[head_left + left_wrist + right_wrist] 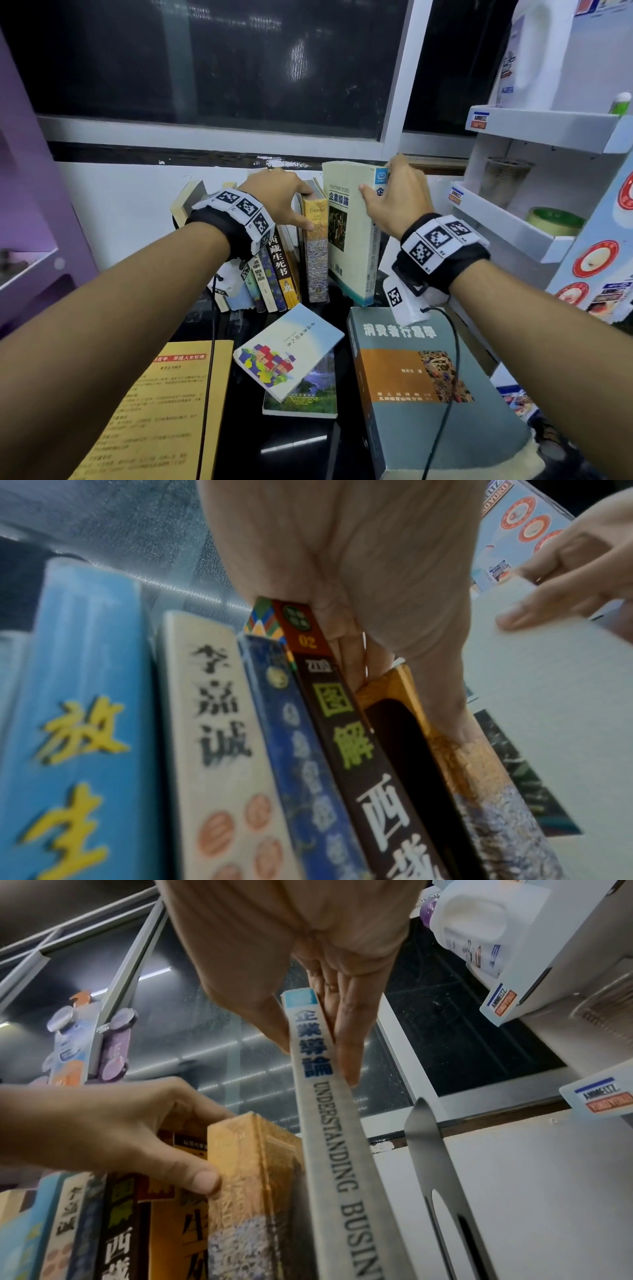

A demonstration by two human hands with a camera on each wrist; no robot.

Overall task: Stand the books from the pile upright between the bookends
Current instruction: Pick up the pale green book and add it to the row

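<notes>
Several upright books [274, 274] lean in a row against the back wall. At the row's right end my left hand [305, 205] grips the top of a golden-spined book [317, 253], with the thumb on its front edge [202, 1177]. Just to the right, my right hand [376, 181] pinches the top of a tall pale textbook [349, 246], thumb on one cover and fingers on the other. The book stands tilted, with its foot on the dark table. A metal bookend [428, 1150] stands right of it. The left bookend is hidden.
Flat on the table lie a big grey-blue textbook [428, 387], a pale-blue paperback [287, 349] on a green-covered book [308, 394], and a yellow book [164, 411]. A white shelf rack [513, 219] stands close on the right, a purple cabinet [34, 171] on the left.
</notes>
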